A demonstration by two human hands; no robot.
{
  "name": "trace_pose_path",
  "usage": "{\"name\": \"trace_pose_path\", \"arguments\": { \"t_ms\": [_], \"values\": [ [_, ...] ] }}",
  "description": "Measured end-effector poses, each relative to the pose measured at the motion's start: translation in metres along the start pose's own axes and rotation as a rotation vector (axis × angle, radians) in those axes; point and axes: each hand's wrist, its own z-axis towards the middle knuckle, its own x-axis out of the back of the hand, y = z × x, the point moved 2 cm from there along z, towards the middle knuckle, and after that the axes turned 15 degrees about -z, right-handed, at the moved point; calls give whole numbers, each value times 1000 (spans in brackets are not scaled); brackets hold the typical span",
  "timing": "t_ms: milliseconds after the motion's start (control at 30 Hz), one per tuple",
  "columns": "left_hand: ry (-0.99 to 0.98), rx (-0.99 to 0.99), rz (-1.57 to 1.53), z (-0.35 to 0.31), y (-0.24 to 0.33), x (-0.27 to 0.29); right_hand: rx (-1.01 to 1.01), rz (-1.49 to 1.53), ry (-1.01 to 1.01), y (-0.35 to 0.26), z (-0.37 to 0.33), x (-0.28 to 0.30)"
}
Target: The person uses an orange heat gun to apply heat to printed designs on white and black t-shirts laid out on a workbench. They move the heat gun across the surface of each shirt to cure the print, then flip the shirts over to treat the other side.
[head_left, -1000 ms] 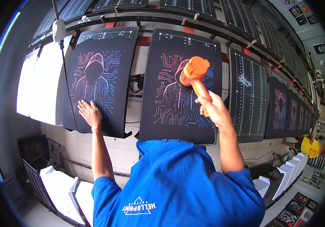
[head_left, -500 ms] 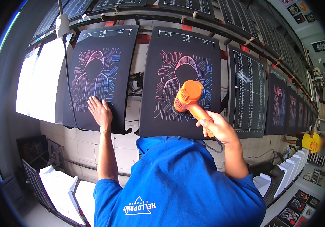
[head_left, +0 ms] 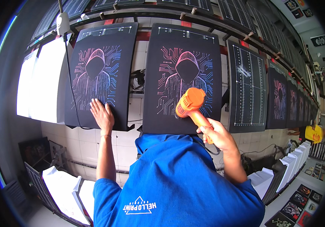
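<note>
My right hand is wrapped round the handle of an orange heat gun. The heat gun hangs over the lower part of a black shirt laid on a board in front of me, and hides some of its print. That print is a hooded figure among circuit lines in pink and blue. To the left, my left hand lies flat, fingers stretched, on the lower part of a second black shirt with the same print. Nothing is held in it.
A dark cable hangs from a white plug connector across the left shirt. Right of me is a bare black board with white ruler marks. White shirts lie at far left. A person in yellow is at far right.
The heat gun and my right hand have moved slightly down and right over the shirt, uncovering more of the hooded figure. My left hand stays on the left shirt, a little lower against the print.
</note>
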Motion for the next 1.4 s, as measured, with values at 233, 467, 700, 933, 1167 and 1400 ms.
{"name": "trace_pose_path", "arguments": {
  "t_ms": [233,467,700,933,1167,1400],
  "values": [
    [102,166,96,31,-64,1,17,-17,-10,-6,9,-15],
    [68,125,32,21,-23,-9,50,-3,45,-18,21,-21],
    [-104,-60,-93,-13,42,-1,75,27,68,-33,41,-21],
    [-6,12,-23,6,-5,9,74,-17,3,-37,49,-33],
    [76,173,28,24,-36,6,-1,-118,-125,-32,40,-40],
    [40,101,24,11,-9,-2,-58,-153,-109,-29,21,-38]
  ]
}}
